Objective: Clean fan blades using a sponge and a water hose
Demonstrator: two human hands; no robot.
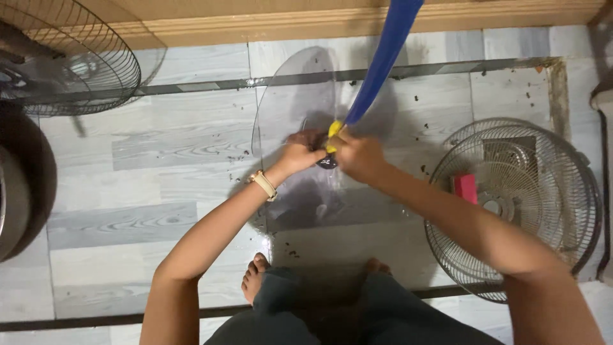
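Observation:
A clear plastic fan blade [295, 102] lies on the tiled floor in front of me. My left hand [301, 152] rests on its dark hub [327, 163], fingers curled around it. My right hand [357, 155] presses against the same hub from the right. Between the two hands sits a yellow tip [332, 131] of a long blue handle [383, 57] that rises toward the top of the view; which hand grips it I cannot tell. A light strap [264, 184] circles my left wrist.
A wire fan guard [511, 204] lies on the floor at right, with a pink block [465, 187] seen through it. Another fan with its guard [70, 57] stands at upper left. My bare feet [254, 276] are below the blade. A wooden ledge [319, 19] runs along the top.

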